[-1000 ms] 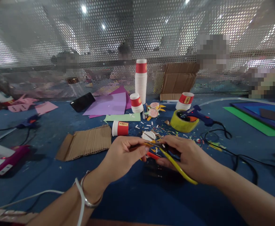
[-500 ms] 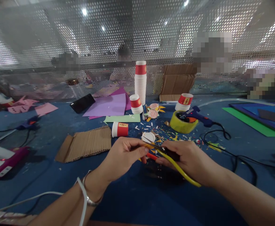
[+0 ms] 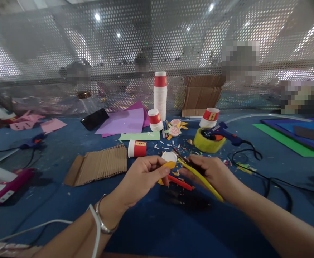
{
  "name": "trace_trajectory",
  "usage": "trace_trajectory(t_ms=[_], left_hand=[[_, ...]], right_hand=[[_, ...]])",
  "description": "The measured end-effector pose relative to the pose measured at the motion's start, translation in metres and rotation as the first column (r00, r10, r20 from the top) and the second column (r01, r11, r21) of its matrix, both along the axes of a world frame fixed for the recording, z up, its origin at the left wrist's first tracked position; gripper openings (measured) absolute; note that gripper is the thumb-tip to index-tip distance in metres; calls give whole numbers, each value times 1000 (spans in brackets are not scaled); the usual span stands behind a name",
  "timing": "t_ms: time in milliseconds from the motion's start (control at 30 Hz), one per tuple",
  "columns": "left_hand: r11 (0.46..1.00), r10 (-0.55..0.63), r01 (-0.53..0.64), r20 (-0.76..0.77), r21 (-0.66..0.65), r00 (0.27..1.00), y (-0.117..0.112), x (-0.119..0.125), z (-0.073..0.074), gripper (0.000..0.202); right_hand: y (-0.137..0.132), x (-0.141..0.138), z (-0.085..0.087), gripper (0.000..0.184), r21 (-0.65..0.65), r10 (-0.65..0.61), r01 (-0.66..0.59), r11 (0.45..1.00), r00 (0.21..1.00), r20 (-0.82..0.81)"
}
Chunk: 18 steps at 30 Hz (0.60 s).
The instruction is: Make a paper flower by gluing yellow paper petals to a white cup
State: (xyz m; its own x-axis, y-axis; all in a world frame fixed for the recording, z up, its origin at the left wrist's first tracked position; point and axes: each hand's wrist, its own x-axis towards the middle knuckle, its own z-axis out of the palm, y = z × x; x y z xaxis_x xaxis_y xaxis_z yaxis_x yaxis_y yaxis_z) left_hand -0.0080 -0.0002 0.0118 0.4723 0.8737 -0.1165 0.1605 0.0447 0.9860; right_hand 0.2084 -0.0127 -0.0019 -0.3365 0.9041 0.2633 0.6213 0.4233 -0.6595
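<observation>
My left hand (image 3: 142, 175) is closed in a pinch on a small orange-yellow paper piece (image 3: 169, 165), held over the blue table. My right hand (image 3: 213, 172) grips yellow-handled scissors (image 3: 199, 177), the blades pointing up and left towards the paper piece. A red strip (image 3: 180, 182) sticks out below, between the two hands. Just beyond the hands sits a white cup base (image 3: 169, 156) among coloured paper scraps.
A red-and-white paper cup (image 3: 136, 148) lies on its side beside corrugated cardboard (image 3: 99, 165). Behind stand a tall cup stack (image 3: 160, 94), two more cups, purple and green paper, a yellow tape roll (image 3: 209, 140), a blue glue gun (image 3: 225, 132) with black cable, and a phone (image 3: 94, 118).
The scissors' blades have swung upward and away from the paper. The orange-yellow piece now shows clearly at my left fingertips, and the red strip is uncovered below.
</observation>
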Motion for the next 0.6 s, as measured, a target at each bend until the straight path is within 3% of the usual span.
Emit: trace_trajectory(t_ms=[133, 300, 433, 600], left_hand=[[999, -12, 12, 10, -50, 1000, 0, 3, -1, 26], [994, -70, 74, 50, -85, 996, -3, 7, -6, 27], [986, -119, 131, 111, -105, 987, -7, 10, -10, 24], [990, -140, 141, 29, -29, 990, -9, 9, -12, 22]], right_hand=[[-1, -1, -1, 44, -114, -9, -7, 993, 990, -137], [-5, -4, -1, 41, -139, 16, -52, 989, 969, -248], [-7, -4, 0, 37, -127, 46, -77, 989, 973, -228], [-9, -3, 0, 34, -115, 64, -88, 990, 979, -196]])
